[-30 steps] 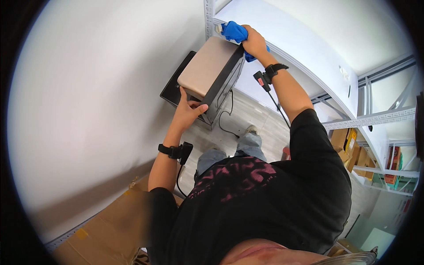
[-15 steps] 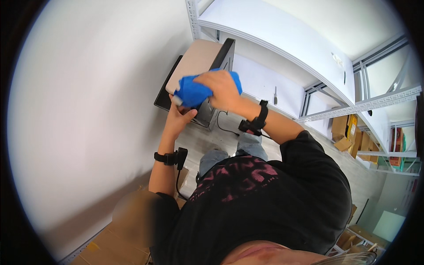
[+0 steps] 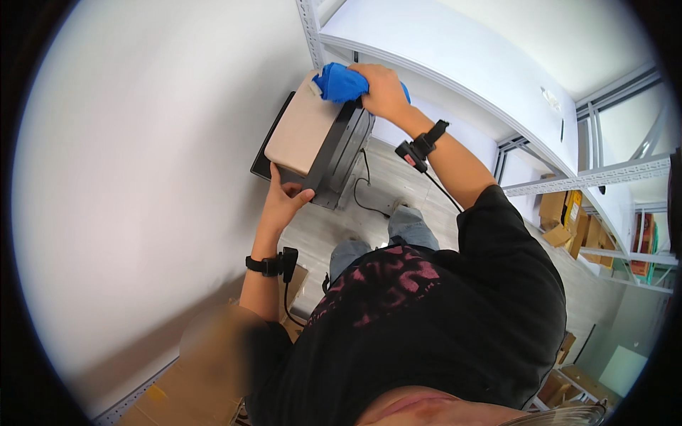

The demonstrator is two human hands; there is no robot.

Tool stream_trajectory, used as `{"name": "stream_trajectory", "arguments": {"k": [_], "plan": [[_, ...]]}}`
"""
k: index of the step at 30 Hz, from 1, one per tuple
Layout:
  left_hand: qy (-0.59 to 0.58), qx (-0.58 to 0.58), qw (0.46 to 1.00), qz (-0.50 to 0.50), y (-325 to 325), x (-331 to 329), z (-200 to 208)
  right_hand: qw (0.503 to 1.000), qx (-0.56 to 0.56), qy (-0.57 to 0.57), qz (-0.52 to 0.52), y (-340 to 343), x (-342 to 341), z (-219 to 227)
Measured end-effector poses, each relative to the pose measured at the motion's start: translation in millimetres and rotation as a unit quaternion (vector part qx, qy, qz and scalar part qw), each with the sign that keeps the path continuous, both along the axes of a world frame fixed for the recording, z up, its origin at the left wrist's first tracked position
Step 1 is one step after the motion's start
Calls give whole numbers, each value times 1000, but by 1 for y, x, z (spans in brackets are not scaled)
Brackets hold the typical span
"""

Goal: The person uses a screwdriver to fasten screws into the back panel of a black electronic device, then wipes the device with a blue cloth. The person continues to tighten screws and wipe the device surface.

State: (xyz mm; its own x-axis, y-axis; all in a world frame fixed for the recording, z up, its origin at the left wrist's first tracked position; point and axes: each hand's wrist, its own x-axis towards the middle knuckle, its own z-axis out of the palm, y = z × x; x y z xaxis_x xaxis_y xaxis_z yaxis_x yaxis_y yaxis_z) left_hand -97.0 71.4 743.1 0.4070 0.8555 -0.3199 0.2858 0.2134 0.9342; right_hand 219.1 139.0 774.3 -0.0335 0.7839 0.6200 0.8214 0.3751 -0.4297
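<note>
My right hand (image 3: 384, 90) is closed around a bunched blue cloth (image 3: 343, 83), which hangs out on both sides of it. The cloth lies over the far end of a box-shaped appliance with a beige lid (image 3: 304, 128) and a dark grey side panel (image 3: 334, 145). At the appliance's near end is my left hand (image 3: 283, 201), fingers apart: the index finger touches the near corner by the lid and the thumb lies against the bottom of the dark panel. Both wrists wear black straps with small devices and cables.
A white wall (image 3: 142, 156) rises close on the left. White metal shelving (image 3: 455, 78) stands ahead and to the right, with cardboard boxes (image 3: 554, 209) on it farther right. A black cable (image 3: 366, 195) runs from the appliance onto the floor. More cardboard (image 3: 177, 390) is at lower left.
My right hand has moved the blue cloth away from me, from the near end of the appliance to its far end. My left hand stays at the near end, now seen more fully.
</note>
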Motion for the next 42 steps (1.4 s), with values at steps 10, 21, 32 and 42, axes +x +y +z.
{"name": "stream_trajectory", "arguments": {"k": [10,21,32,42], "plan": [[292,336,892,72,-23,45,52,971,-155,143,111,46,71,-2],[439,514,732,81,63,208,17,926,-160,-30,342,87,89,6],[550,416,720,80,68,221,20,861,-261,333,283,100,112,-69],[554,407,723,71,71,225,18,864,-365,317,139,68,119,-276]]}}
